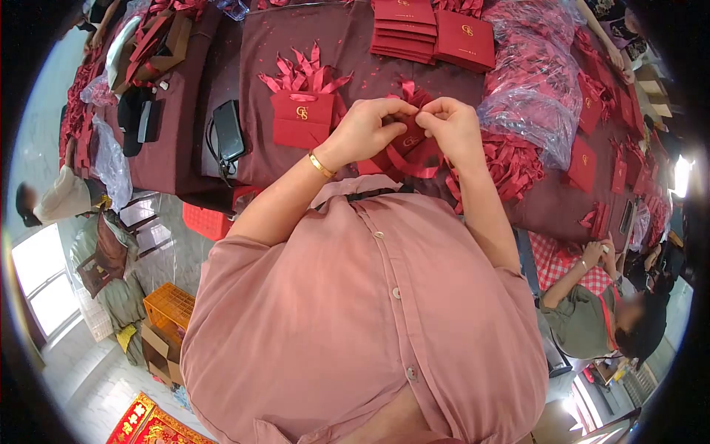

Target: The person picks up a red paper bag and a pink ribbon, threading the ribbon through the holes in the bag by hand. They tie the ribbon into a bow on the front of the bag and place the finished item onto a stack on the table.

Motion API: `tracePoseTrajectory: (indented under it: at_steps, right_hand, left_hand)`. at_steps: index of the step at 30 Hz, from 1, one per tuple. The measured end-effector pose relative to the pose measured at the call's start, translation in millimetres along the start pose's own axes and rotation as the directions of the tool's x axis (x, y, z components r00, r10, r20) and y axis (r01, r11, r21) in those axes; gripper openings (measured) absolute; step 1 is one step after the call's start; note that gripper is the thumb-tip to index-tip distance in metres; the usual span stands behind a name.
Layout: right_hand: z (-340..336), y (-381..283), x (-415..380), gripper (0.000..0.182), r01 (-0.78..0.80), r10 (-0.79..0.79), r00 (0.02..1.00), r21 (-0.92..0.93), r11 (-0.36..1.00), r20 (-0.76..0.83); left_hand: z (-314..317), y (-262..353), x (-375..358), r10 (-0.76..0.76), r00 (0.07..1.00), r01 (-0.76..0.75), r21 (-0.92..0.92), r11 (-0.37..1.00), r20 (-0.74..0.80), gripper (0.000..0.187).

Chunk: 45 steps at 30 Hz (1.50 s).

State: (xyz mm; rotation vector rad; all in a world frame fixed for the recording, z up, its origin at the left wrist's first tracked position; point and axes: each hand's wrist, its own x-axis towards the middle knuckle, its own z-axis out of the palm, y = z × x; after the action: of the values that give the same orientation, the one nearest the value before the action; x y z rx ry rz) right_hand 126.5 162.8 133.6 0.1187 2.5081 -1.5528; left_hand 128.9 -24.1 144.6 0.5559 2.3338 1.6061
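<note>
A small red bag with a gold logo and red ribbon stands at the table's near edge, between my hands. My left hand, with a gold bracelet on the wrist, pinches at the bag's top from the left. From the right my right hand pinches close to it, the fingertips nearly touching. What lies between the fingertips is too small to make out. A loop of red ribbon hangs below my hands. Left of them stands another red bag with ribbon ends sticking up.
Flat red bags are stacked at the back. Plastic-wrapped ribbons lie to the right, above loose ribbons. A black phone lies left. Another person works at the lower right; one more person is at the far left.
</note>
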Motion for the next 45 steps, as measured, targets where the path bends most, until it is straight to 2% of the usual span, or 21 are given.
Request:
tracePoseTrajectory:
  at_steps: [2, 3, 5, 6, 9, 10, 13, 15, 16, 18, 19, 21, 22, 23, 24, 25, 27, 30, 37, 42, 45]
  right_hand:
    - [-4.9, -2.0, 1.6, 0.012, -0.076, 0.049, 0.992, 0.245, 0.967, 0.113]
    - [-7.1, -0.4, 3.3, 0.012, -0.076, 0.049, 0.992, 0.244, 0.967, 0.115]
    - [-12.9, 5.1, 9.9, 0.016, 0.118, -0.111, 0.993, 0.179, 0.977, -0.046]
    - [-18.0, 12.5, 14.0, 0.016, 0.118, -0.112, 0.993, 0.179, 0.977, -0.046]
    - [-32.2, 38.7, 23.5, 0.016, 0.257, -0.25, 0.965, -0.094, 0.962, 0.079]
    - [-32.1, 40.3, 22.7, 0.012, 0.124, -0.143, 0.964, 0.095, 0.988, 0.223]
    - [-27.8, 45.5, 16.8, 0.008, 0.058, -0.089, 0.95, 0.111, 0.992, 0.301]
    - [-28.2, 44.0, 14.3, 0.006, 0.062, -0.095, 0.939, 0.108, 0.992, 0.329]
    - [-27.6, 43.7, 13.7, 0.006, 0.063, -0.086, 0.94, 0.079, 0.995, 0.331]
    - [-26.1, 44.0, 12.6, 0.007, 0.066, -0.078, 0.942, 0.05, 0.997, 0.327]
    - [-24.6, 44.8, 12.1, 0.006, 0.075, -0.098, 0.939, 0.084, 0.994, 0.331]
    - [-24.6, 38.7, 10.5, 0.006, 0.086, -0.121, 0.935, 0.117, 0.989, 0.333]
    - [-27.6, 29.4, 6.3, 0.006, 0.192, -0.162, 0.927, -0.057, 0.98, 0.339]
    - [-29.6, 24.8, 1.5, 0.007, 0.288, -0.197, 0.915, -0.229, 0.93, 0.352]
    - [-31.7, 27.1, -2.0, 0.007, 0.286, -0.194, 0.915, -0.231, 0.93, 0.355]
    - [-34.9, 29.2, -1.2, 0.009, 0.217, -0.143, 0.934, -0.2, 0.955, 0.328]
    - [-36.2, 32.5, -0.3, 0.012, 0.139, -0.089, 0.951, -0.156, 0.978, 0.296]
    - [-37.4, 41.0, 1.4, 0.011, 0.041, -0.085, 0.975, 0.215, 0.976, 0.203]
    - [-33.7, 52.7, 3.1, 0.009, 0.056, -0.094, 0.985, 0.246, 0.968, 0.144]
    - [-28.3, 59.6, 6.5, 0.009, 0.079, -0.113, 0.985, 0.238, 0.968, 0.133]
    - [-27.0, 52.5, 2.8, 0.01, 0.082, -0.107, 0.988, 0.213, 0.974, 0.113]
  left_hand:
    - [-0.5, 1.1, 0.4, -0.057, 0.998, 0.057, -0.059, 0.997, 0.016, 0.031]
    - [-0.1, 0.1, 0.7, -0.057, 0.998, 0.058, -0.06, 0.997, 0.014, 0.031]
    - [0.9, -4.6, 1.9, -0.109, 0.994, 0.11, -0.13, 0.985, 0.012, 0.031]
    - [-0.1, -8.1, 3.6, -0.109, 0.994, 0.109, -0.13, 0.986, 0.012, 0.031]
    - [-6.4, -12.8, 6.8, -0.146, 0.987, 0.121, -0.286, 0.951, -0.069, 0.032]
    - [-9.5, -9.5, 7.1, -0.182, 0.983, 0.166, -0.321, 0.932, -0.018, 0.032]
    - [-13.5, -11.5, 8.8, -0.182, 0.982, 0.188, -0.392, 0.901, 0.053, 0.032]
    - [-22.0, -14.9, 8.9, -0.264, 0.906, 0.407, -0.516, 0.753, 0.329, 0.028]
    - [-20.3, -17.1, 9.9, -0.266, 0.906, 0.409, -0.517, 0.752, 0.33, 0.028]
    - [-14.5, -18.9, 13.4, -0.163, 0.951, 0.228, -0.238, 0.944, 0.265, 0.025]
    - [-14.0, -17.0, 13.8, -0.161, 0.951, 0.226, -0.237, 0.945, 0.265, 0.025]
    - [-15.5, -10.0, 15.2, 0.14, 0.97, -0.177, 0.187, 0.966, 0.197, 0.017]
    - [-20.4, -8.4, 16.6, 0.142, 0.97, -0.18, 0.187, 0.966, 0.198, 0.017]
    - [-27.5, -7.9, 17.1, 0.069, 0.921, -0.271, 0.504, 0.82, 0.384, 0.02]
    - [-31.1, -7.0, 16.9, -0.069, 0.854, -0.393, 0.725, 0.566, 0.516, 0.022]
    - [-33.0, -4.9, 16.4, -0.072, 0.86, -0.381, 0.73, 0.567, 0.504, 0.022]
    - [-36.8, -1.6, 16.8, 0.389, 0.891, -0.451, 0.534, 0.715, 0.233, 0.029]
    - [-33.6, -2.0, 11.3, 0.386, 0.916, -0.395, 0.43, 0.812, 0.112, 0.025]
    - [-24.5, -18.7, -9.8, 0.244, 0.96, -0.275, 0.292, 0.916, 0.139, 0.016]
    - [-24.6, -23.4, -13.3, 0.107, 0.957, -0.152, 0.152, 0.977, 0.27, 0.016]
    - [-20.5, -23.8, -14.2, 0.16, 0.95, -0.187, 0.076, 0.979, 0.269, 0.014]
